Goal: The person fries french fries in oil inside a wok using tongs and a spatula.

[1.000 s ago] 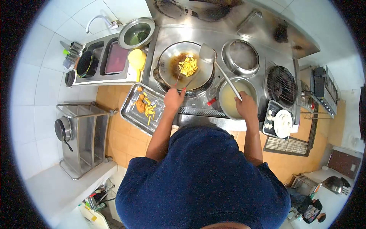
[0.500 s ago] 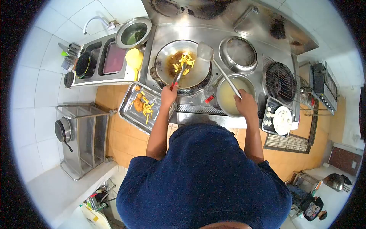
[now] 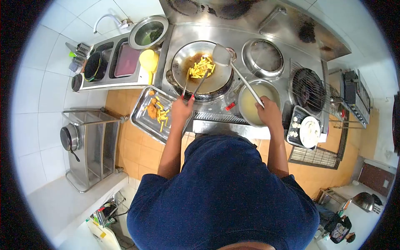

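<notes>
My left hand (image 3: 182,109) is closed round a pair of tongs (image 3: 199,86) with red grips. The tongs' arms stand apart, their tips down by the yellow fries (image 3: 202,68) in the wok (image 3: 219,81), over brown oil. My right hand (image 3: 270,111) grips the long handle of a wok spatula (image 3: 246,82). Its broad blade is at the wok's right rim, apart from the fries. Below that handle stands a pot of pale yellowish liquid (image 3: 252,107). Left of my left hand, a metal tray (image 3: 143,121) holds fries and fried brown pieces (image 3: 152,111).
A lidded pot (image 3: 262,56) stands behind the liquid pot. Right of it, a wire rack (image 3: 308,87) covers a burner. A white plate (image 3: 309,132) lies on a dark tray. Double sinks (image 3: 125,60) are at left, with a yellow ladle (image 3: 148,62). Another person (image 3: 339,227) is at lower right.
The tongs have spread from nearly closed to wide apart, and the fries they held now lie in the wok. My right hand and the spatula have hardly moved.
</notes>
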`<state>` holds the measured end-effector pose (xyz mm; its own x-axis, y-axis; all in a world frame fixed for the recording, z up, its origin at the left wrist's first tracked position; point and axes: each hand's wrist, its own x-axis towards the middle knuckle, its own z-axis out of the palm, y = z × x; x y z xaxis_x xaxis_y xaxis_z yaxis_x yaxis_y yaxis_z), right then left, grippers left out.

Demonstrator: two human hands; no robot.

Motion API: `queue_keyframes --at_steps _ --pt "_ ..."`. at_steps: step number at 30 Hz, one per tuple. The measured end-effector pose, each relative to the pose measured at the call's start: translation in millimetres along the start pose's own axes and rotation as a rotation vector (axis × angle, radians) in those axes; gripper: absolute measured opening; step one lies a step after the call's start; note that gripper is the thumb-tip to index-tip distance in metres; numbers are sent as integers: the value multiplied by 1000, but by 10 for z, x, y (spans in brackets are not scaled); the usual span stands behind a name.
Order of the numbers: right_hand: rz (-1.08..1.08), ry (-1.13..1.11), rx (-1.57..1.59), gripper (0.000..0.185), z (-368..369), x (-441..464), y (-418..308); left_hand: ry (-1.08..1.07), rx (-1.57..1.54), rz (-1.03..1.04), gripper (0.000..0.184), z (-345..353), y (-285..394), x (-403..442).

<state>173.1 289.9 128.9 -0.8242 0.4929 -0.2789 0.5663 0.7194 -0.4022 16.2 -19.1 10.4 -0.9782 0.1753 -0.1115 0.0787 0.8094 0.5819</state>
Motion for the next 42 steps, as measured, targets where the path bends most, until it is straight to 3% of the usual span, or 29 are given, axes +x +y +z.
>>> queue_keyframes --at_steps 5,15,23,26,35,42 --pt "-10 -16 18 31 7 4 29 -44 121 11 52 154 90 10" --pt "-24 32 -12 29 -63 -23 16 -60 75 13 36 326 158 194" --pt "-8 61 -14 28 -76 -45 11 -38 2 -9 40 17 178 107" --pt "-12 61 0 28 -60 -35 13 -32 108 -34 46 -100 258 86" --pt "-9 67 26 27 -61 -48 -44 -23 31 85 54 163 337 240" --pt "-29 101 26 28 -88 -80 -14 -71 137 90 44 310 424 362"
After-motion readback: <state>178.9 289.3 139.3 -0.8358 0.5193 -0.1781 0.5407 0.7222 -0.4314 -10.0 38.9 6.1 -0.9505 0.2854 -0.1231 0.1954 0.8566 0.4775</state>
